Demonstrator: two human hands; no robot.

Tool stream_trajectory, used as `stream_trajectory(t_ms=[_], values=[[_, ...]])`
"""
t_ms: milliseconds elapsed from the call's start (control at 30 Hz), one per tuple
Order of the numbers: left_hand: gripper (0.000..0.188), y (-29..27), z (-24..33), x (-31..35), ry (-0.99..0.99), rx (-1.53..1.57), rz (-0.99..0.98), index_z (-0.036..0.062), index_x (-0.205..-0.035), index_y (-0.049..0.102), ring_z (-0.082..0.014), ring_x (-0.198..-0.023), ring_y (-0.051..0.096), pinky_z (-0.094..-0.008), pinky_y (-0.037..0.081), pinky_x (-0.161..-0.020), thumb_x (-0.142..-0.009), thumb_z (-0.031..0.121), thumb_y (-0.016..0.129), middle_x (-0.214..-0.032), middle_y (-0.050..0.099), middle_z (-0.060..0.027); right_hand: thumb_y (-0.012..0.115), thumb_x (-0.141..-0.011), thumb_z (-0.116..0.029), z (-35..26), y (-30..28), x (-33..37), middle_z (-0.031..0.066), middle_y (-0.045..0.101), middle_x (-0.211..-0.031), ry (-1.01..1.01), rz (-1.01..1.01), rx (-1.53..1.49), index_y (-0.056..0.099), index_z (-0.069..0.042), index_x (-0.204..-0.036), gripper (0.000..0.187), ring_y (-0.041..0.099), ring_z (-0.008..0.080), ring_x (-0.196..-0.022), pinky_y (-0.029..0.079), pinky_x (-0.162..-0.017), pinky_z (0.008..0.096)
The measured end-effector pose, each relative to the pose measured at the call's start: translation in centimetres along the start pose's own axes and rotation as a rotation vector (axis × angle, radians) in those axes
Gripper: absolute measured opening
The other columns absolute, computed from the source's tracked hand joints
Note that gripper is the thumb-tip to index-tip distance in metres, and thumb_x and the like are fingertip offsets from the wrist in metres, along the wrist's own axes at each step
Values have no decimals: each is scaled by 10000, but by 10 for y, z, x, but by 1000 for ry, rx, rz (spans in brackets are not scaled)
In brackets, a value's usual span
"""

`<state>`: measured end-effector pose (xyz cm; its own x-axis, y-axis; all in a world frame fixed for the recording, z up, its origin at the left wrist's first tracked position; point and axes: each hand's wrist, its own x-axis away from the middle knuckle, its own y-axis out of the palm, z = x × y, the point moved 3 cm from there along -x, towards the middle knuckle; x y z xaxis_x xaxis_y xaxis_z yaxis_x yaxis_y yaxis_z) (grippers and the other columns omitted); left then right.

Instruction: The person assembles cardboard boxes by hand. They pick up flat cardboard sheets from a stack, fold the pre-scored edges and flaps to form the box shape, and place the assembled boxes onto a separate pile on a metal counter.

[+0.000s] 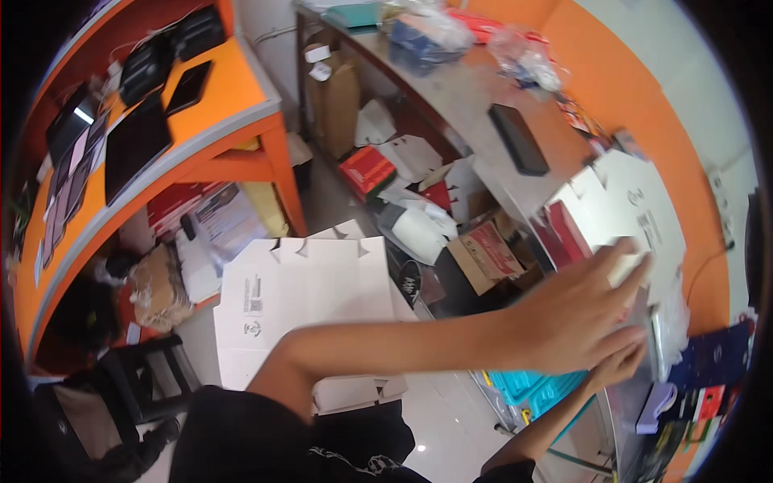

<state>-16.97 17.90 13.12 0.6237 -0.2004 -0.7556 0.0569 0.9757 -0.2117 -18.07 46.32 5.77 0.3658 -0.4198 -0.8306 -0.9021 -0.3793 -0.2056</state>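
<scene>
White cardboard sheet (660,197) at right, on the metal surface (509,183). Left hand (573,310) reaches across, fingers extended, blurred, overlapping the sheet's lower part in view; contact or grip cannot be told. Right hand (618,365) just below it, fingers bent; cannot tell whether it holds anything. More white cardboard (322,290) before the torso. Dark slab-shaped object (518,139) farther along the surface.

Black short-sleeved clothing (221,435) bears a white pattern (374,464)
</scene>
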Motion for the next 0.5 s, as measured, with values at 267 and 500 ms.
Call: stream_trajectory(t_ms=[267, 500], values=[[761, -229, 32, 353, -1334, -1283, 298, -78, -1399, 397, -447, -1241, 489, -483, 388, -1060, -841, 296, 755, -1327, 514, -287, 612, -903, -51, -144, 55, 243, 103, 597, -1147, 403, -1155, -416, 571, -6, -1207, 311, 612, 203, -1002, 523, -759, 322], [794, -220, 40, 401, -1496, -931, 372, -63, -1410, 415, -411, -1270, 477, -470, 452, -1002, -784, 229, 806, -1431, 419, -239, 801, -786, -216, -180, 106, 309, 205, 530, -1068, -88, -1522, -106, 501, 76, -1296, 660, 562, 388, -994, 475, -877, 438]])
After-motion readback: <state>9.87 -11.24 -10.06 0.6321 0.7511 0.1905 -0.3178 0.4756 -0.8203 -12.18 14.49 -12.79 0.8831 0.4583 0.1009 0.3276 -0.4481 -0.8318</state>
